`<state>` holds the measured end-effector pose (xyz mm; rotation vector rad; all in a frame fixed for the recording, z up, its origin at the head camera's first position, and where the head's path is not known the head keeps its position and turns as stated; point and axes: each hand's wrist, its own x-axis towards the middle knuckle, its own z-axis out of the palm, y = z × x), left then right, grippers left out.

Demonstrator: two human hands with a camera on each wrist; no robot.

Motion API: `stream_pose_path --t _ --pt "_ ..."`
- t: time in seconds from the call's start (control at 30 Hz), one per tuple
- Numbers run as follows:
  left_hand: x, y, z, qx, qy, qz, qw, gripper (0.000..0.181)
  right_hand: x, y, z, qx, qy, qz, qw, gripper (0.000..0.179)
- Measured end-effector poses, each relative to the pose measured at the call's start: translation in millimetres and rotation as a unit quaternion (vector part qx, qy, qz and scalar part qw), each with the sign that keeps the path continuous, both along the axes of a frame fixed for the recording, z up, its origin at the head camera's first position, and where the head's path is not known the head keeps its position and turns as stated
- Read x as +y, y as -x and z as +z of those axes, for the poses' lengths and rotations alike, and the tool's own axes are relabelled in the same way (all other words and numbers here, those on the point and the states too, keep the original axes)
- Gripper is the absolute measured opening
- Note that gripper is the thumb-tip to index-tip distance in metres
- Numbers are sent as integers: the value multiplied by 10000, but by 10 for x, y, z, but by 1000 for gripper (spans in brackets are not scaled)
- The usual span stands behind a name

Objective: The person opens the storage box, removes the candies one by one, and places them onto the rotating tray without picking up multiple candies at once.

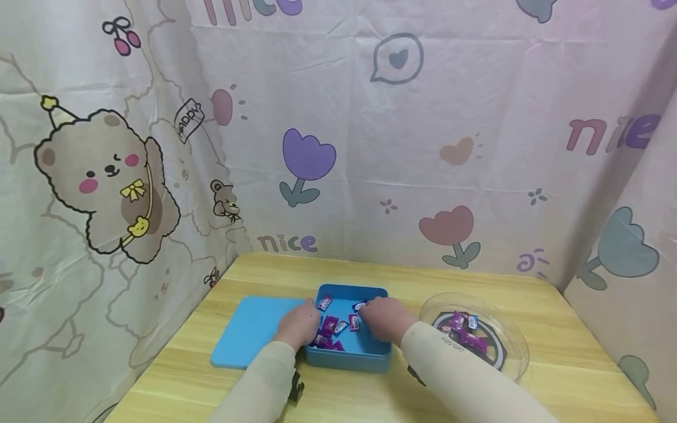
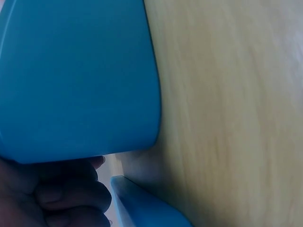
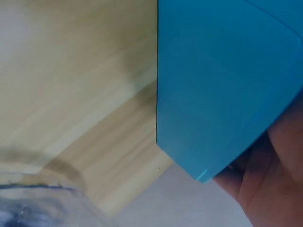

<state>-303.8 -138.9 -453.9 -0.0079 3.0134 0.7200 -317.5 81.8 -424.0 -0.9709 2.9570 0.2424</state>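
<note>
A blue plastic box (image 1: 349, 359) with several small wrapped candies (image 1: 329, 325) in it stands mid-table. My left hand (image 1: 300, 323) holds its left wall, and in the left wrist view curled fingers (image 2: 75, 194) show against the outside of the box (image 2: 75, 80). Over the right wall reaches my right hand (image 1: 388, 319), its fingertips inside, right at a dark blue candy (image 1: 359, 306). In the right wrist view the box (image 3: 222, 90) hides those fingertips; I cannot tell whether they pinch a candy.
Left of the box lies a flat light blue lid (image 1: 254, 329). At the right, partly behind my right sleeve, a clear round dish (image 1: 515, 341) holds several purple and blue candies (image 1: 471, 339). A printed curtain (image 1: 359, 117) hangs behind the wooden table (image 1: 174, 376).
</note>
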Motion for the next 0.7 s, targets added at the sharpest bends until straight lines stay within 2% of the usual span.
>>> stream_pose_path --t 0.3,0.5,0.7 --pt "9 1 6 -3 80 -57 10000 50 -64 -52 -54 204 -175 -2 9996 11" --pt "7 10 16 26 191 -116 9997 50 -60 -33 -99 -9 32 -97 9999 18" --pt "4 11 17 -63 142 -74 9999 50 -62 -23 -113 -54 -83 -7 10000 16"
